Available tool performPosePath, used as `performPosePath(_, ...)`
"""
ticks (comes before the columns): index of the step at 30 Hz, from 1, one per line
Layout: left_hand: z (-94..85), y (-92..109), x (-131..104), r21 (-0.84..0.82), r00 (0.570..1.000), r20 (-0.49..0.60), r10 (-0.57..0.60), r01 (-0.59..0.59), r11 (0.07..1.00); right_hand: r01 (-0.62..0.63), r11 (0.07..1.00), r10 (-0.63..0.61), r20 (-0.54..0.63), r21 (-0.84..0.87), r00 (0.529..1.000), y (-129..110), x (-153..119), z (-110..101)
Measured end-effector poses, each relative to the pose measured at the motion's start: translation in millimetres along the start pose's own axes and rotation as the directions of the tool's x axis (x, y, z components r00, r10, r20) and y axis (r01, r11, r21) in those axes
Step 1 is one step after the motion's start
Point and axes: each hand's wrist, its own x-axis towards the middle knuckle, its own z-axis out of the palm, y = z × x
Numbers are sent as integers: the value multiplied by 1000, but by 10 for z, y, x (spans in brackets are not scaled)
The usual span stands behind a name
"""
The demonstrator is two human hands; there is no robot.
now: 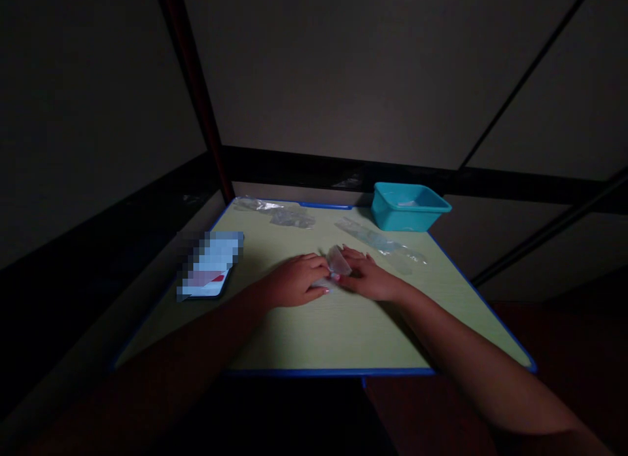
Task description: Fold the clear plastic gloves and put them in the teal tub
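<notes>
My two hands, left [299,279] and right [370,276], curl their fingers around one translucent piece [338,261], nearer me than the lone turquoise basket [409,219] (one phone [210,263] lies left of it).

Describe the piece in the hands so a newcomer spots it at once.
Find the blue-edged table, then the left hand and right hand near its middle. The small, cloudy piece sticks up between their fingers. The other clear plastic lies loose, in neither hand.

Bare tabletop [324,341] lies open along the near edge, while the turquoise basket [407,217] blocks the far right corner.
</notes>
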Motion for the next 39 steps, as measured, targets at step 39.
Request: performPosePath(39, 63, -11, -17, 67, 1000, 0, 10, -10, 998, -112, 993, 111, -50, -31, 993, 23, 102, 167)
